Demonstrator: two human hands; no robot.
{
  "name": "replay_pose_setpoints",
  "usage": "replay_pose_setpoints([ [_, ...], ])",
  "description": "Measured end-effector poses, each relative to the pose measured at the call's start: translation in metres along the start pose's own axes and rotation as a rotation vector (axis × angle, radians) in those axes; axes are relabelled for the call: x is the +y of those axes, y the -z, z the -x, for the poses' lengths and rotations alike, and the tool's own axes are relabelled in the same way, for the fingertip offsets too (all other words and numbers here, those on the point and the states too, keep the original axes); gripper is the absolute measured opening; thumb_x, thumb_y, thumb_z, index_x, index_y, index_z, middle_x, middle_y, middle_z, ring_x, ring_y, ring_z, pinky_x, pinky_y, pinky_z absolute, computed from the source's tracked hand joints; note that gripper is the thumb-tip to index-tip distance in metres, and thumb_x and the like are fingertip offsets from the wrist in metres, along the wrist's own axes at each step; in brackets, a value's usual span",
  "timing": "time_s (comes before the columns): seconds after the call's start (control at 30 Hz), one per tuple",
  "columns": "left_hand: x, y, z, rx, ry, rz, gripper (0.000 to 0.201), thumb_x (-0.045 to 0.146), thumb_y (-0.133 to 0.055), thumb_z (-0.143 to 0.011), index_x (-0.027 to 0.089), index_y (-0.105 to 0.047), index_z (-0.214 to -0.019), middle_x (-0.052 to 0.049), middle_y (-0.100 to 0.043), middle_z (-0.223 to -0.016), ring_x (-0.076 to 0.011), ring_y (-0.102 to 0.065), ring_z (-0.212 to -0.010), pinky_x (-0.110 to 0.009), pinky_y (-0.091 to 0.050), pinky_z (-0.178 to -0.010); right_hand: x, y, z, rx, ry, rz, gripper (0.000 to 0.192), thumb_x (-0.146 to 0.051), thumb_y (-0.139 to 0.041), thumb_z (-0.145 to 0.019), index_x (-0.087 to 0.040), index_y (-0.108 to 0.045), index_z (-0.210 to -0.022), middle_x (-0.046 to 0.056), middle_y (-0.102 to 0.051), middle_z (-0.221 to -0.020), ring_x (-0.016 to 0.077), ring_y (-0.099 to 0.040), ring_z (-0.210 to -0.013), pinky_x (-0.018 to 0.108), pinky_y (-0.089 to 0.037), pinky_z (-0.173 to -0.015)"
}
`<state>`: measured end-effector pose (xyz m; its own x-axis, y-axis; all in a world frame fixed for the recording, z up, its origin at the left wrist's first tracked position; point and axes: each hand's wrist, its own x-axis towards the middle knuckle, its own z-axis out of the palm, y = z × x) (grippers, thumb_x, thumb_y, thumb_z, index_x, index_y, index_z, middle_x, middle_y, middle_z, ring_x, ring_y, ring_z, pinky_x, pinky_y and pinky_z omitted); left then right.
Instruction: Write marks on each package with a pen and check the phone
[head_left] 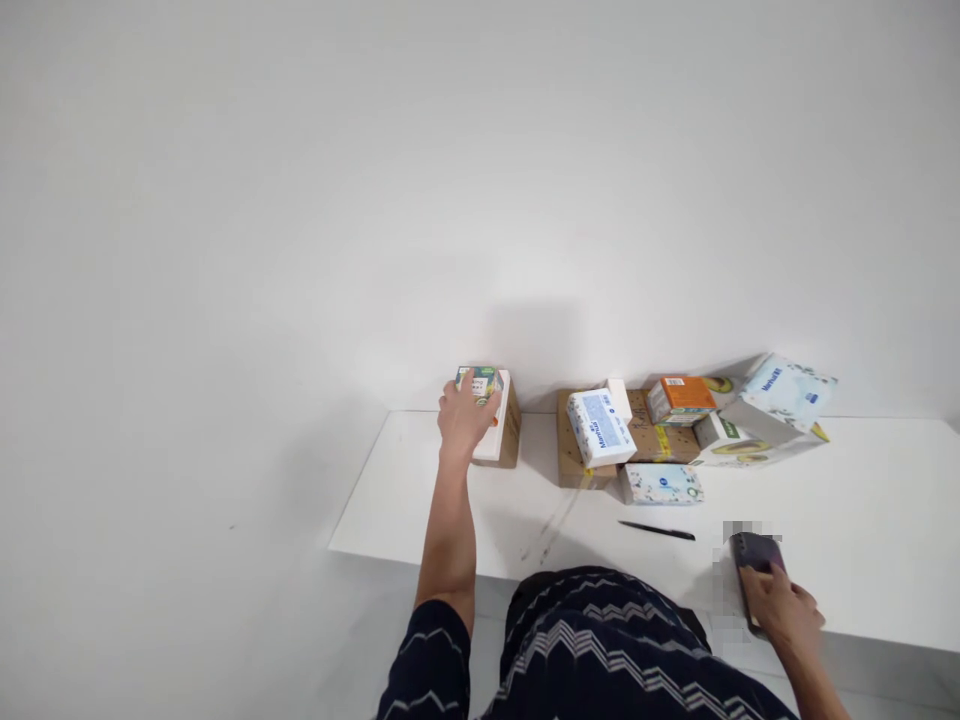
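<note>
My left hand [466, 415] is closed over a small green-and-white printed box [480, 378], thumb on one side and fingers on the other. This small box sits on top of a taller white and brown box [510, 430] near the left end of the table. On the right, my right hand [784, 605] grips a dark smartphone [757, 552] at the table's front edge, its back with the camera facing up. A black pen [657, 530] lies to the left of the phone. Part of the small box is hidden under my left fingers.
On the white table [885, 510], brown cartons [570, 460] carry a tissue pack [600, 428] and an orange box [681, 398]. Another tissue pack [662, 484] lies in front. At the right, a tilted tissue box [787, 395] leans over an avocado-printed box [731, 440]. A wall stands behind.
</note>
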<state>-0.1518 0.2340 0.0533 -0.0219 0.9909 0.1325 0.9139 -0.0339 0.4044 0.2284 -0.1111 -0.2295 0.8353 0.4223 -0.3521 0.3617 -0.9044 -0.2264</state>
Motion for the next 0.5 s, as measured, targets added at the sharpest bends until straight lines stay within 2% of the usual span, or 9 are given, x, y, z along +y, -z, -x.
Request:
replay_pose_setpoints([
  [0.07, -0.002, -0.007, -0.004, 0.071, -0.052, 0.047, 0.06, 0.051, -0.059, -0.082, 0.022, -0.05, -0.134, -0.021, -0.048, -0.132, -0.04, -0.05, -0.116, -0.055, -0.046, -0.087, 0.0, 0.0, 0.002, -0.019, -0.028, -0.002, 0.084, -0.069, -0.023, -0.082, -0.012, -0.045, -0.14, 0.03, -0.046, -0.133, 0.0441, -0.04, -0.133, 0.054, -0.04, -0.099],
  [0.17, -0.001, -0.013, 0.005, 0.283, -0.101, 0.094, 0.056, 0.045, -0.059, -0.085, 0.013, -0.051, -0.131, -0.027, -0.042, -0.136, -0.0443, -0.04, -0.125, -0.062, -0.039, -0.092, -0.001, 0.0, 0.003, -0.027, -0.034, 0.0, 0.083, -0.068, -0.023, -0.082, -0.012, -0.046, -0.14, 0.029, -0.047, -0.134, 0.0421, -0.038, -0.135, 0.052, -0.037, -0.103],
  [0.23, 0.006, -0.021, 0.021, 0.392, -0.142, 0.118, 0.049, 0.039, -0.054, -0.089, 0.009, -0.052, -0.128, -0.027, -0.037, -0.139, -0.0405, -0.032, -0.132, -0.06, -0.033, -0.102, -0.001, 0.0, 0.003, -0.021, -0.036, -0.002, 0.082, -0.067, -0.023, -0.083, -0.012, -0.046, -0.14, 0.028, -0.047, -0.134, 0.0422, -0.039, -0.134, 0.053, -0.037, -0.103],
  [0.3, 0.018, -0.04, 0.041, 0.427, -0.228, 0.166, 0.038, 0.035, -0.052, -0.089, 0.012, -0.058, -0.118, -0.021, -0.048, -0.128, -0.0312, -0.041, -0.127, -0.05, -0.034, -0.106, -0.002, 0.0, 0.002, -0.013, -0.044, -0.004, 0.081, -0.066, -0.024, -0.083, -0.013, -0.046, -0.14, 0.027, -0.048, -0.133, 0.0423, -0.04, -0.134, 0.053, -0.039, -0.101],
  [0.33, 0.025, -0.052, 0.053, 0.401, -0.29, 0.198, 0.032, 0.035, -0.053, -0.088, 0.015, -0.061, -0.113, -0.017, -0.054, -0.121, -0.0274, -0.048, -0.121, -0.046, -0.037, -0.104, -0.002, -0.001, 0.002, -0.008, -0.049, -0.002, 0.08, -0.066, -0.024, -0.083, -0.014, -0.046, -0.14, 0.027, -0.049, -0.133, 0.0423, -0.04, -0.133, 0.053, -0.039, -0.101],
  [0.4, 0.04, -0.083, 0.076, 0.235, -0.418, 0.365, 0.036, 0.035, -0.055, -0.086, 0.017, -0.059, -0.117, -0.015, -0.058, -0.116, -0.0262, -0.052, -0.115, -0.044, -0.041, -0.102, -0.002, -0.001, 0.001, -0.005, -0.054, 0.001, 0.08, -0.066, -0.025, -0.083, -0.014, -0.046, -0.14, 0.027, -0.05, -0.132, 0.0424, -0.041, -0.132, 0.053, -0.04, -0.1],
  [0.5, 0.063, -0.126, 0.101, -0.15, -0.363, 0.466, 0.076, 0.046, -0.064, -0.079, 0.015, -0.037, -0.142, -0.018, -0.055, -0.123, -0.031, -0.051, -0.118, -0.047, -0.044, -0.098, -0.002, -0.001, 0.002, -0.008, -0.045, -0.004, 0.079, -0.065, -0.027, -0.083, -0.014, -0.046, -0.14, 0.027, -0.049, -0.133, 0.0419, -0.041, -0.133, 0.053, -0.04, -0.1],
])
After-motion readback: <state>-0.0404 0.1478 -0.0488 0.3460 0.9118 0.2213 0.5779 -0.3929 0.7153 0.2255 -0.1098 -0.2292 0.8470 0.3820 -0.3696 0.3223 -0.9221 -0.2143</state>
